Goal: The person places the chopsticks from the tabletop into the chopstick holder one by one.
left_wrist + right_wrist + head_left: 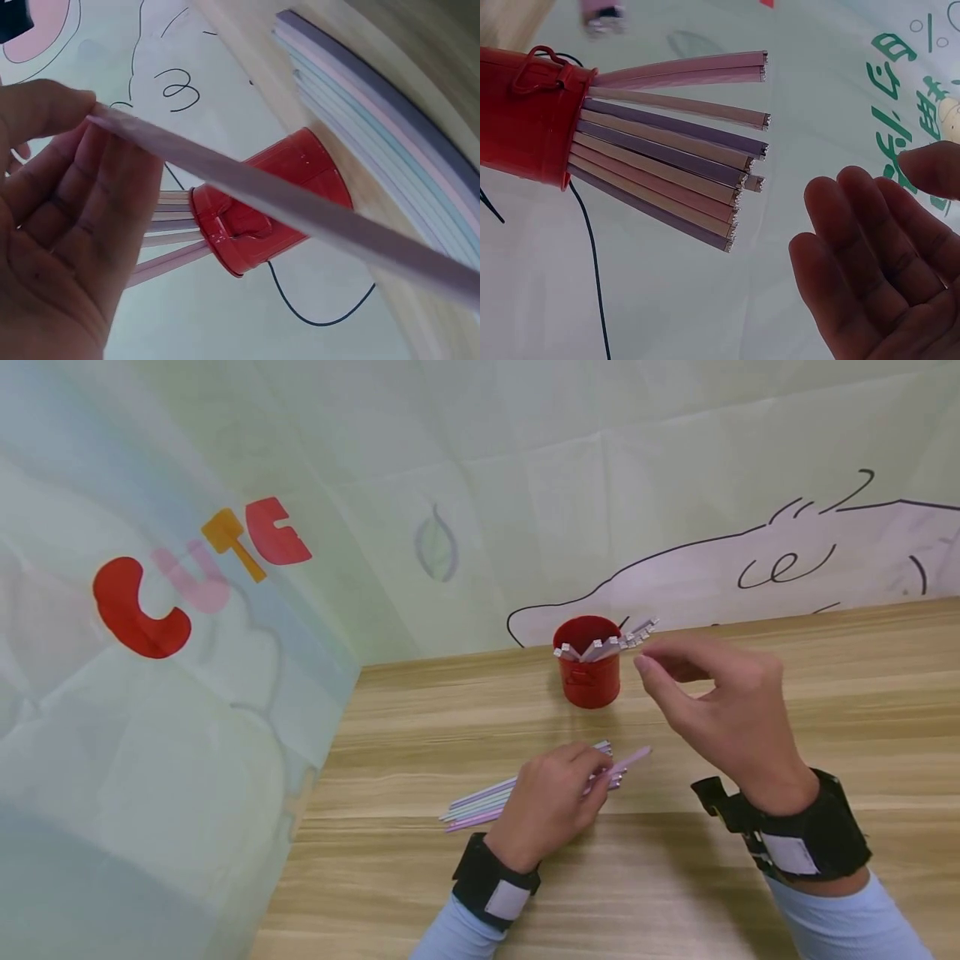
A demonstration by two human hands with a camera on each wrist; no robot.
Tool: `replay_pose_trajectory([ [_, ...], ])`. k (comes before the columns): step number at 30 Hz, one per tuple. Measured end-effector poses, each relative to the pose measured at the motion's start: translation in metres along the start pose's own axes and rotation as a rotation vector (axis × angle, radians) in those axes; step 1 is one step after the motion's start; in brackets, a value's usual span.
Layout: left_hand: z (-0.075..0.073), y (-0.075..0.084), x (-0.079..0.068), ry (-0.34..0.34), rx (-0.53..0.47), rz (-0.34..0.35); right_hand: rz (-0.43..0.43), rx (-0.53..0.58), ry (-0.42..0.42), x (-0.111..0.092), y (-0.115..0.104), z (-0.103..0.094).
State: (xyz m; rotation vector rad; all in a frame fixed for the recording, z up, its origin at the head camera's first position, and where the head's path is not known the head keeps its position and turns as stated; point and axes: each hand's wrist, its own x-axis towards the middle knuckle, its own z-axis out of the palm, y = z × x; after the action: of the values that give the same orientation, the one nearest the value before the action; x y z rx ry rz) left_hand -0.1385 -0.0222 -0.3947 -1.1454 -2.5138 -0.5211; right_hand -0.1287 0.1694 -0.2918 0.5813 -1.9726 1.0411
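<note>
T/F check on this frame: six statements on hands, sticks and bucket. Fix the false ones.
1. The left hand pinches a single stick. True.
2. Several upright sticks poke out of the red bucket. True.
3. The right hand grips the bucket. False: it holds nothing.
4. The bucket lies tipped on its side. False: it stands upright on the table.
5. Each wrist wears a black strap. True.
6. No sticks lie on the table. False: a bunch of loose sticks lies there, partly hidden by the left hand.
</note>
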Motion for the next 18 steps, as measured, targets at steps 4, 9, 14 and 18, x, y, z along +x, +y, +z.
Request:
replay_pose_trajectory([
  [4, -0.004, 0.002, 0.001, 0.044, -0.036, -0.007, 0.008, -0.008, -0.018, -0.001, 0.0, 0.0],
  [9, -0.008, 0.004, 0.002, 0.109, -0.115, -0.026, 0.0, -0.015, -0.054, -0.007, 0.013, 0.004],
  [14, -0.01, 0.004, 0.003, 0.168, -0.149, -0.035, 0.018, -0.035, -0.132, -0.013, 0.026, 0.008],
  [18, -0.011, 0.003, 0.003, 0.201, -0.152, -0.031, 0.037, -0.049, -0.208, -0.014, 0.029, 0.009],
])
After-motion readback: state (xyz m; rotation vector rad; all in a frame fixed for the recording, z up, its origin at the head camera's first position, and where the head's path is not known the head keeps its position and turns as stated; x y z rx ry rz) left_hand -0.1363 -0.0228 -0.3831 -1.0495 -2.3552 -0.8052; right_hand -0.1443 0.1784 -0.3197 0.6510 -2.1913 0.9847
